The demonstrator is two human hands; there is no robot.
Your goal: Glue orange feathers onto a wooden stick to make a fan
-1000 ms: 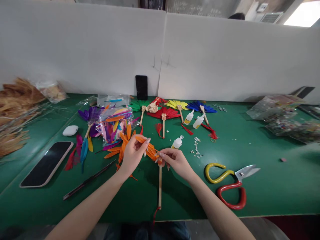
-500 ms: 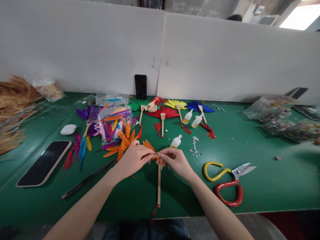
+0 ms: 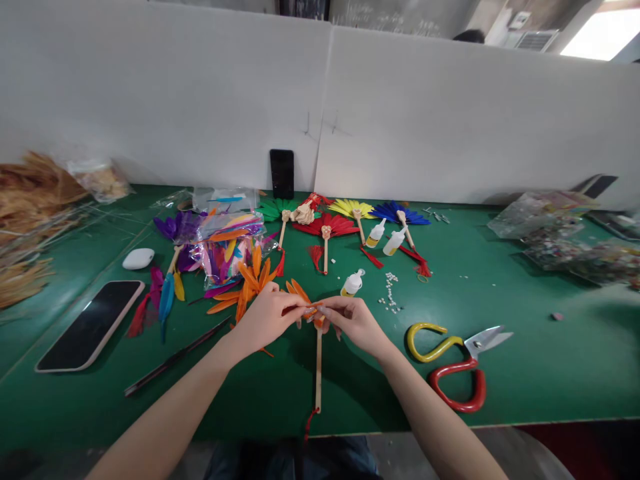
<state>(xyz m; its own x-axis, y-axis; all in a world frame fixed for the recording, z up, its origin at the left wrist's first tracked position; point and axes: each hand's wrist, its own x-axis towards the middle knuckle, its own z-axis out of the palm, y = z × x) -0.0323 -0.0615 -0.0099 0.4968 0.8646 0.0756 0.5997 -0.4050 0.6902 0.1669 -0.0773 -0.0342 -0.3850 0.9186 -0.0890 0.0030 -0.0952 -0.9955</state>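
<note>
My left hand [image 3: 261, 320] and my right hand [image 3: 356, 321] meet at the middle of the table, fingertips pinched. An orange feather [image 3: 314, 306] is stretched between them, partly covered by the fingers. Just beneath lies a small fan with a flat wooden handle [image 3: 319, 373], a red cord at its lower end. Orange feathers [image 3: 299, 291] fan out from its top, which my hands largely hide. Left of my left hand is a pile of loose orange feathers [image 3: 246, 288]. A white glue bottle [image 3: 352, 284] stands just beyond my right hand.
Scissors [image 3: 470, 363] lie at right, small white beads [image 3: 390, 293] nearer the middle. Finished-looking red [image 3: 333, 225], yellow and blue fans line the back. At left are a phone [image 3: 90, 327], a dark slim tool [image 3: 177, 357] and bagged feathers [image 3: 225, 250]. Bags [image 3: 550, 233] sit far right.
My fingertips have drawn slightly apart, and more of the orange feather shows between them. The fan and the things around it look unmoved.
</note>
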